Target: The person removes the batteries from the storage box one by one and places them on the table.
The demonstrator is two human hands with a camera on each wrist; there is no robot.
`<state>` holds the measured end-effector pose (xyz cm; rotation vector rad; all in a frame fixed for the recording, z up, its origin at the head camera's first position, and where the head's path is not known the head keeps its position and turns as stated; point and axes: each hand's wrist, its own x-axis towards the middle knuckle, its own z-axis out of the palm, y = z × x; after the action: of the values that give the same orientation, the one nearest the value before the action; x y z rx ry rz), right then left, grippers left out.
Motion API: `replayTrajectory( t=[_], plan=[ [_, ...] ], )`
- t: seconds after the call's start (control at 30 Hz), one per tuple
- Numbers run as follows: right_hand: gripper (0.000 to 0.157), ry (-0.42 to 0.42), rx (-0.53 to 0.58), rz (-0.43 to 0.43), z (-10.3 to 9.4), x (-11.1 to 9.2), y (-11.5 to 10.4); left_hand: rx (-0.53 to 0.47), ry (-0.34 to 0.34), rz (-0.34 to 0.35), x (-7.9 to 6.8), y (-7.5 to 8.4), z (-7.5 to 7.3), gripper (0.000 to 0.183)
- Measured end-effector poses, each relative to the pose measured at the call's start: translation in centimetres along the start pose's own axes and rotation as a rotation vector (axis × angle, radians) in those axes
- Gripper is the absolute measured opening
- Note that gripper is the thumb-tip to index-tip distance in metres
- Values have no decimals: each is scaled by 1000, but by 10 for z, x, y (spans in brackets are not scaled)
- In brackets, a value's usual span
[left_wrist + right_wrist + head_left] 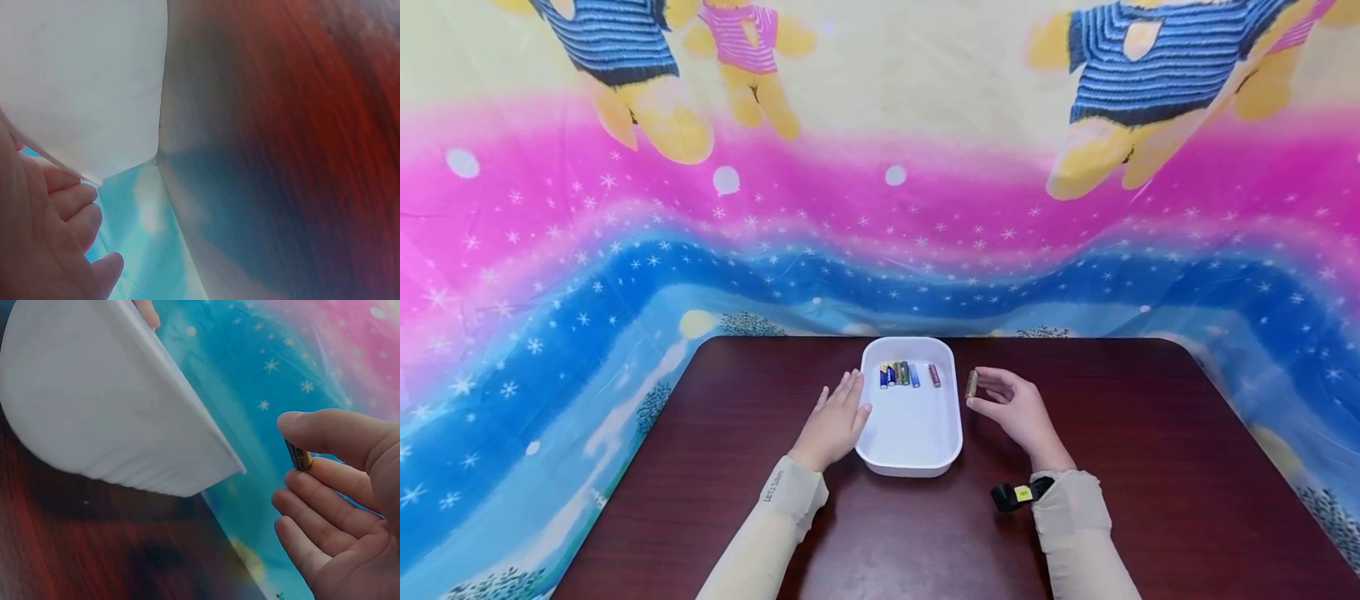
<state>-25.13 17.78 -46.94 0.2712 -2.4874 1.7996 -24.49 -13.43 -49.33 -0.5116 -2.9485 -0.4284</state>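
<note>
A white rectangular tray (pixel 910 442) sits at the far middle of the table. Inside it, toward the back, several batteries (pixel 904 373) lie side by side, and a reddish battery (pixel 934 375) lies apart on their right. My left hand (pixel 835 421) rests on the tray's left rim with its fingers fairly straight. Just outside the right rim, my right hand (pixel 1015 408) pinches a gold-and-black battery (pixel 299 456) between thumb and fingertips. In the right wrist view the other fingers spread loosely below it.
The dark wooden table (pixel 722 467) ends just behind the tray. A patterned cloth (pixel 880 233) with bears and snowflakes hangs behind and along both sides. A black strap with a yellow label (pixel 1022 494) is on the right wrist.
</note>
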Motion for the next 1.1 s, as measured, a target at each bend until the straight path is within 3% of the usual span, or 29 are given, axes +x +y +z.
replayTrajectory(
  t=[0.33, 0.73, 1.1],
  plan=[
    [55, -15, 18, 52, 2, -1, 17, -13, -14, -10, 0, 0, -2, 60],
    [54, -52, -57, 123, 5, -2, 33, -11, -10, -2, 0, 0, -3, 61],
    [53, -79, -143, 122, 11, -4, 42, -38, 1, -5, 0, 0, -3, 59]
  ],
)
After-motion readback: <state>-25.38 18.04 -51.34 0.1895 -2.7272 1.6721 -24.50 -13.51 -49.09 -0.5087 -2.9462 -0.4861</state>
